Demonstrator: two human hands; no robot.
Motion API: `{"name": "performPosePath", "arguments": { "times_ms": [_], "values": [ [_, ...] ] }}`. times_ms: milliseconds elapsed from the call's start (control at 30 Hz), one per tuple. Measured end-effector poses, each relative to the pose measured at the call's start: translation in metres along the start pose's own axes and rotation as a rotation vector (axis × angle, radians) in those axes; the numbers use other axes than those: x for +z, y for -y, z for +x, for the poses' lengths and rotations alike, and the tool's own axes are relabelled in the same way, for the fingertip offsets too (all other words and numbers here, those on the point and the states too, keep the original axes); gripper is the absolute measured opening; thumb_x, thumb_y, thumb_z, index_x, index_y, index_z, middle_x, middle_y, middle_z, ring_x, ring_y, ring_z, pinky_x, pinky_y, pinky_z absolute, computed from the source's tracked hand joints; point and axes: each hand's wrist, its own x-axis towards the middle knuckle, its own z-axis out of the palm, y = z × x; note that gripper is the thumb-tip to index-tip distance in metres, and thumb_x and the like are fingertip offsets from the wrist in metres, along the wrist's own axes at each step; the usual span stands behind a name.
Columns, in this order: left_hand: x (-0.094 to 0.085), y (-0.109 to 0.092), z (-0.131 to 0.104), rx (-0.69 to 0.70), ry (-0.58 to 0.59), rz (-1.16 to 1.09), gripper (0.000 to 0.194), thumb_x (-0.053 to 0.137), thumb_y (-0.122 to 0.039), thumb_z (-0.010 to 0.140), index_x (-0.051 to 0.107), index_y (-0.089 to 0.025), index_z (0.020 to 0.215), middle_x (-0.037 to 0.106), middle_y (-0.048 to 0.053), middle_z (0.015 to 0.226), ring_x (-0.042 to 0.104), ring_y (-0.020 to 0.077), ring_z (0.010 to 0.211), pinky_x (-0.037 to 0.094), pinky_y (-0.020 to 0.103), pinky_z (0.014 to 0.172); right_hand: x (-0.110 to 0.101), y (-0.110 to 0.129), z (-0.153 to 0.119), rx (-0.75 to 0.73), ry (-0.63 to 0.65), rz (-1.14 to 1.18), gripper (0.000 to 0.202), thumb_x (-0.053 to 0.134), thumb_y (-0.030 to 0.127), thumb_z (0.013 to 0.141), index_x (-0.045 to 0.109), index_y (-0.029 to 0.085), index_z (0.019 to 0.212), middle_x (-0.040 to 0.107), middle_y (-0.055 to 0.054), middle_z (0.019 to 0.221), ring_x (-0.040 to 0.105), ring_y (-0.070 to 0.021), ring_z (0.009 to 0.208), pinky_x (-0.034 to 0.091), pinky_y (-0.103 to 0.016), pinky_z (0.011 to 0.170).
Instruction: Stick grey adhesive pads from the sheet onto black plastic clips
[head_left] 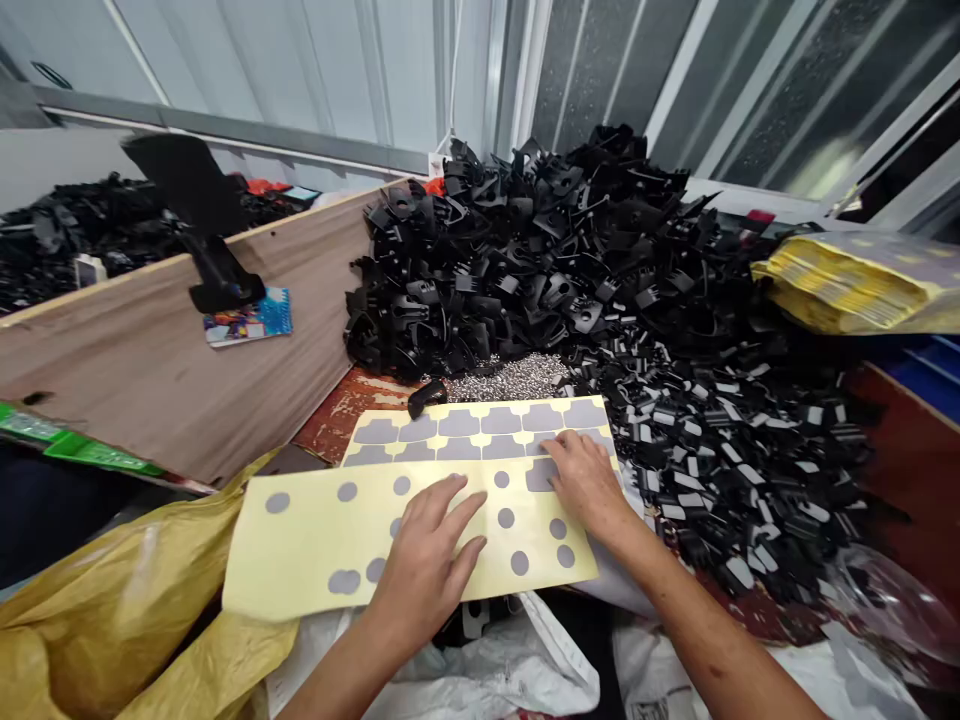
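Two pale yellow backing sheets lie overlapped before me. Grey round stickers dot the front sheet (300,540); the rear sheet (382,413) carries rows of larger, notched grey stickers. My left hand (427,550) rests on the front sheet with its fingers spread, holding nothing. At the sheets' right side, my right hand (589,480) has its fingers bent around the edge of a notched grey sticker (538,476), which overlaps the front sheet; the thumb is partly hidden. A small curved black plastic part (427,398) sits at the rear sheet's top edge.
Behind the sheets rises a heap of black plastic clip parts (525,240), with small metal springs (510,380) at its foot. Smaller black-and-grey pieces (705,440) spread rightward. A wooden board (187,370) stands left; a yellow sheet stack (847,285) lies far right.
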Motion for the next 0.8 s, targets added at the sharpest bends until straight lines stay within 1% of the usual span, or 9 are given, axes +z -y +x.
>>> {"name": "performPosePath", "arguments": {
  "times_ms": [100, 167, 233, 333, 467, 533, 633, 733, 800],
  "values": [
    [0.029, 0.014, 0.028, 0.047, 0.169, 0.191, 0.048, 0.058, -0.032, 0.099, 0.056, -0.027, 0.147, 0.05, 0.013, 0.159, 0.04, 0.0378, 0.149, 0.032, 0.067, 0.119, -0.003, 0.021, 0.035, -0.112, -0.05, -0.148, 0.036, 0.062, 0.011, 0.089, 0.067, 0.021, 0.124, 0.063, -0.015, 0.13, 0.054, -0.0338, 0.116, 0.043, -0.048, 0.097],
    [0.043, 0.022, 0.037, 0.073, 0.252, 0.271, 0.053, 0.059, -0.037, 0.099, 0.052, -0.029, 0.151, 0.045, 0.012, 0.163, 0.035, 0.0387, 0.152, 0.026, 0.072, 0.12, 0.003, 0.045, 0.064, -0.237, -0.032, -0.091, 0.031, 0.058, 0.012, 0.095, 0.067, 0.022, 0.123, 0.066, -0.011, 0.126, 0.054, -0.0292, 0.113, 0.044, -0.042, 0.096],
    [0.051, 0.027, 0.04, 0.098, 0.276, 0.306, 0.058, 0.059, -0.039, 0.099, 0.046, -0.03, 0.155, 0.04, 0.011, 0.166, 0.033, 0.0381, 0.154, 0.018, 0.074, 0.121, 0.019, 0.072, 0.097, -0.376, 0.01, -0.023, 0.03, 0.053, 0.008, 0.097, 0.067, 0.021, 0.12, 0.068, -0.008, 0.122, 0.054, -0.0259, 0.111, 0.044, -0.039, 0.097],
    [0.052, 0.032, 0.037, 0.146, 0.293, 0.293, 0.065, 0.057, -0.034, 0.099, 0.036, -0.031, 0.161, 0.036, 0.01, 0.168, 0.029, 0.0362, 0.155, 0.013, 0.074, 0.122, 0.051, 0.107, 0.147, -0.487, 0.022, 0.013, 0.03, 0.053, 0.008, 0.099, 0.067, 0.022, 0.121, 0.066, -0.007, 0.131, 0.05, -0.0246, 0.121, 0.043, -0.038, 0.098],
    [0.042, 0.047, 0.034, 0.179, 0.302, 0.166, 0.062, 0.053, -0.03, 0.1, 0.037, -0.032, 0.161, 0.033, 0.011, 0.17, 0.029, 0.0346, 0.156, 0.015, 0.07, 0.123, 0.074, 0.121, 0.187, -0.483, 0.003, 0.092, 0.019, 0.062, 0.007, 0.093, 0.07, 0.021, 0.104, 0.072, -0.006, 0.102, 0.058, -0.0226, 0.105, 0.045, -0.035, 0.093],
    [0.035, 0.054, 0.035, 0.143, 0.263, 0.024, 0.055, 0.051, -0.033, 0.102, 0.045, -0.03, 0.156, 0.039, 0.013, 0.166, 0.035, 0.0342, 0.153, 0.021, 0.067, 0.123, 0.07, 0.11, 0.188, -0.403, -0.059, 0.142, 0.021, 0.058, 0.005, 0.093, 0.069, 0.019, 0.105, 0.071, -0.006, 0.098, 0.059, -0.0224, 0.1, 0.046, -0.035, 0.091],
    [0.022, 0.053, 0.04, -0.025, 0.077, -0.21, 0.041, 0.05, -0.037, 0.102, 0.063, -0.023, 0.138, 0.06, 0.016, 0.145, 0.055, 0.0322, 0.136, 0.041, 0.055, 0.115, 0.049, 0.081, 0.167, -0.206, -0.197, 0.295, 0.029, 0.046, 0.01, 0.098, 0.061, 0.018, 0.122, 0.069, -0.008, 0.107, 0.061, -0.0207, 0.099, 0.049, -0.033, 0.087],
    [0.016, 0.029, 0.05, -0.235, -0.052, -0.394, 0.03, 0.058, -0.04, 0.097, 0.073, -0.022, 0.115, 0.072, 0.012, 0.11, 0.067, 0.0294, 0.106, 0.053, 0.046, 0.097, 0.023, 0.057, 0.12, 0.098, -0.355, 0.835, 0.017, 0.057, 0.026, 0.096, 0.059, 0.021, 0.112, 0.066, -0.001, 0.092, 0.062, -0.0177, 0.082, 0.051, -0.028, 0.074],
    [0.019, 0.001, 0.056, -0.368, 0.031, -0.613, 0.033, 0.066, -0.044, 0.092, 0.074, -0.022, 0.115, 0.071, 0.01, 0.102, 0.068, 0.0283, 0.095, 0.054, 0.042, 0.087, 0.01, 0.051, 0.079, 0.268, -0.427, 1.165, 0.016, 0.065, 0.035, 0.091, 0.059, 0.023, 0.101, 0.062, 0.003, 0.083, 0.059, -0.0165, 0.074, 0.05, -0.028, 0.068]
  ]
}}
